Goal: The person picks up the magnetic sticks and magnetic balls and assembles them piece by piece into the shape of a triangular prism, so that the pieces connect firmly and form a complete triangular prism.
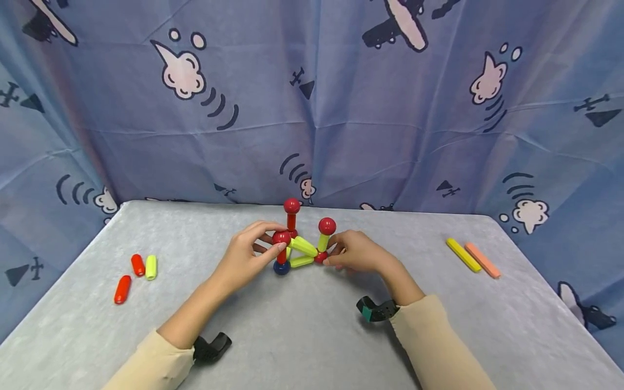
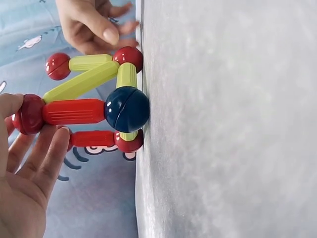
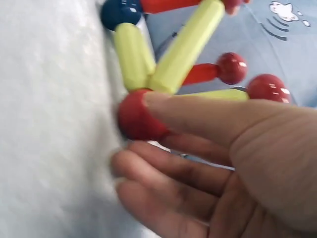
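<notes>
A magnetic stick-and-ball structure stands mid-table. Its base joins a blue ball [image 1: 281,267] and two red balls with yellow-green rods [image 1: 301,261]. Three uprights carry red balls: a red rod [image 2: 74,111] above the blue ball, another red rod [image 1: 291,222] behind, and a yellow-green rod [image 1: 323,242] at right. A slanted yellow-green rod [image 3: 187,47] runs from the front upright's top ball to the right base ball. My left hand [image 1: 251,249] pinches that top red ball [image 1: 281,238]. With thumb and fingers, my right hand [image 1: 358,251] holds the right base red ball [image 3: 138,116].
On the left lie two red rods [image 1: 122,290] and a short yellow-green rod [image 1: 151,267]. A longer yellow rod [image 1: 463,255] and an orange rod [image 1: 482,260] lie at the right. A patterned blue curtain [image 1: 341,108] hangs behind the grey table [image 1: 302,336].
</notes>
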Available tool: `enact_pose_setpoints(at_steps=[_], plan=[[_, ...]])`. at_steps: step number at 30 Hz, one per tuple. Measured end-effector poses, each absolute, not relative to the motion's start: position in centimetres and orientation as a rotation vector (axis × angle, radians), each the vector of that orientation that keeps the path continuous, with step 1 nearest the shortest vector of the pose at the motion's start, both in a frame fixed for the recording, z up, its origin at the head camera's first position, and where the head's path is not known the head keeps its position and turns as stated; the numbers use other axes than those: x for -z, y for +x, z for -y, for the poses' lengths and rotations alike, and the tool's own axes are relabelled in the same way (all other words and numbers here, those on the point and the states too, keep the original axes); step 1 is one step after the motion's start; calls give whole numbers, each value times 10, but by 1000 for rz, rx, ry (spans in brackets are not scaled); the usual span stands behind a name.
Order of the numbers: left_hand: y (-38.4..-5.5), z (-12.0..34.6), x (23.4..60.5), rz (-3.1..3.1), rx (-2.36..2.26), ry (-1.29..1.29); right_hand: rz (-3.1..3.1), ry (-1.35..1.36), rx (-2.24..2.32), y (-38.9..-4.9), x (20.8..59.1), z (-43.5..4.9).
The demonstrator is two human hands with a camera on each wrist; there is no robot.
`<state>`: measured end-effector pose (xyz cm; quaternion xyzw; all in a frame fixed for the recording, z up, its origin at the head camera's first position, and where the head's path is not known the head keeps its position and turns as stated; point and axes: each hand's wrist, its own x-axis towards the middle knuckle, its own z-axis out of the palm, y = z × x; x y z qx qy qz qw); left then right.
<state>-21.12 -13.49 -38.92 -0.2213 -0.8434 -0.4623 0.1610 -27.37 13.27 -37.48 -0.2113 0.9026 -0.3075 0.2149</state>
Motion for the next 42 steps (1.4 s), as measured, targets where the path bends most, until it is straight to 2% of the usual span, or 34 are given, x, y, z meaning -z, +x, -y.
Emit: enact_pose_setpoints(at_steps=[11, 18, 21, 28, 34, 42], plan=[[-204, 122, 389, 2346, 1401, -623, -2469, -440, 1462, -278, 402, -117], [-197, 111, 387, 2338, 1451, -592, -2610, -160, 1458, -279, 411, -111], [-199, 113, 389, 2337, 1474, -530, -2525, -205, 1465, -279, 412, -112], [-221, 142, 409, 2423, 1608, -211, -2396, -382, 1351, -277, 406, -115], [-236, 159, 431, 2655, 1694, -343, -2293, -499, 1296, -275, 405, -110], [-236, 161, 438, 2615, 1497, -208, -2131, -647, 1372, -269, 407, -104]])
